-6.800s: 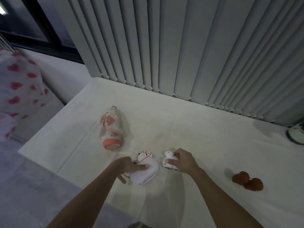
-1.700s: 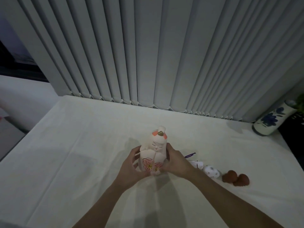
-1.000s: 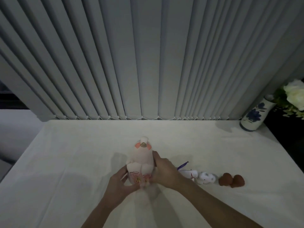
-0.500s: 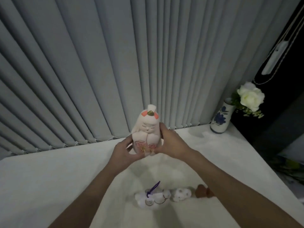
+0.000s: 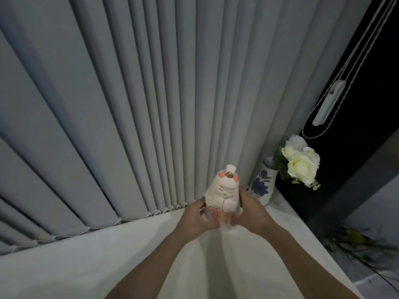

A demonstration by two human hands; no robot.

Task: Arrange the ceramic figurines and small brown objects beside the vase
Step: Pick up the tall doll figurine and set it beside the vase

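Note:
A tall white ceramic figurine point(image 5: 223, 194) with orange ears, a small painted face and pink flowers stands upright between my hands. My left hand point(image 5: 195, 217) grips its lower left side and my right hand point(image 5: 248, 210) grips its lower right side. It is at the far right of the white table point(image 5: 108, 266), just left of the white vase point(image 5: 262, 184) with blue flowers painted on it. I cannot tell whether its base touches the table. The small figurines and the brown objects are out of view.
White roses point(image 5: 301, 161) lean out of the vase to the right. Grey vertical blinds point(image 5: 129, 104) hang close behind the table's far edge. A dark window with a blind cord and its white pull point(image 5: 328, 104) is at the right. The table's right edge drops off near my right forearm.
Both hands have carried the tall figurine to the right and further back, close to the vase. The view has followed, so the small figurines and brown objects have dropped out of sight.

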